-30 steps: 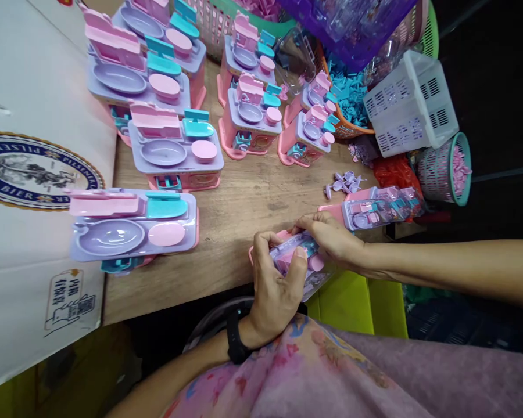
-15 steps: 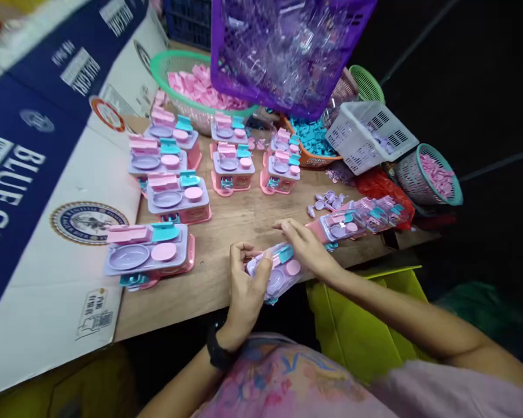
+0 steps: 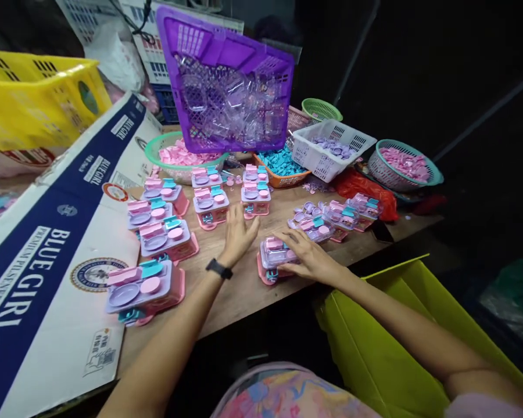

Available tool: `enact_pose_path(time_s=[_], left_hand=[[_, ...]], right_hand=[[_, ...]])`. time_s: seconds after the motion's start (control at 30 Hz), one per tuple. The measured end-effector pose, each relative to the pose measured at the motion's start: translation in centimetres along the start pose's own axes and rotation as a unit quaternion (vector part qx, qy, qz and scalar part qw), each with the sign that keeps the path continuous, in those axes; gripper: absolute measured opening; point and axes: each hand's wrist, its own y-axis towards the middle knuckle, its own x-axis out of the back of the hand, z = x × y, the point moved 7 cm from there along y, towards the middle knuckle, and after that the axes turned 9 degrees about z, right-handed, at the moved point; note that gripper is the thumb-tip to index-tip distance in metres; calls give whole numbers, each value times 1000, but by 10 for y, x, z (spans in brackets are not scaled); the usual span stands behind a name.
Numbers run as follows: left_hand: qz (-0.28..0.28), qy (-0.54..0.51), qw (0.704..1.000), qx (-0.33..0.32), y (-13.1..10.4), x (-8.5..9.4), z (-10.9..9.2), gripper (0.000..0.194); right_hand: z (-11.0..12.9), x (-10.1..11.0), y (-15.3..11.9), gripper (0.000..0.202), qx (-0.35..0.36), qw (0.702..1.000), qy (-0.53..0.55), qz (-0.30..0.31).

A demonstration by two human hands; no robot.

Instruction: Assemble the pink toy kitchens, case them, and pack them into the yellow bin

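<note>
On the wooden table, my right hand (image 3: 308,256) has its fingers over the top and thumb along the near side of a pink-and-purple toy kitchen set (image 3: 271,253) under a clear plastic cover. My left hand (image 3: 239,235) is stretched forward, fingers extended and holding nothing I can see. Just beyond its fingertips are an uncovered toy kitchen set (image 3: 211,204) and another (image 3: 255,197) to its right. More uncovered sets (image 3: 165,239) line the left side. To the right of my right hand, several covered sets (image 3: 340,216) stand in a row beside loose purple pieces (image 3: 305,210).
A purple crate (image 3: 226,142) of clear covers stands tilted at the back. Around it are a green basket (image 3: 157,152) of pink parts, an orange basket (image 3: 283,181) of blue parts and a white basket (image 3: 305,150). A cardboard box (image 3: 91,232) borders the left; a yellow-green box (image 3: 375,337) sits below the table's edge.
The covered toy kitchen set went from between both hands at the table edge onto the table. My left hand let go and reached forward. The view shifted, showing more at the back left.
</note>
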Motion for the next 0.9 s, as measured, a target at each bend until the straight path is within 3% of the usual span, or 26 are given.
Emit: enact_pose_path(time_s=[0.1,0.17,0.23,0.33,0.5,0.67,0.77,0.9], left_hand=[[41,76,996,-5,63,-11,14,65],[69,78,995,2,92,-20,23,82],[82,67,994,-9,107,-25,27,90],[69,73,994,-36,105,-25,28,88],[53,143,988,-8,65,-17,26,71],[-25,202,979,22,6,8,16,64],[-40,181,982,35,-38,26,12,64],[-17,119,992,38,-101,43,10,57]], right_hand=[[-12,4,5,83,18,1000,6,-22],[-19,5,9,82,26,999,8,-29],[-26,6,16,82,34,999,11,-33],[-39,12,27,80,50,998,17,-41],[-62,22,42,76,68,996,22,-51],[-81,22,52,72,61,996,4,-61],[-97,22,63,70,20,996,-23,-79],[-117,29,90,68,-84,988,-71,-110]])
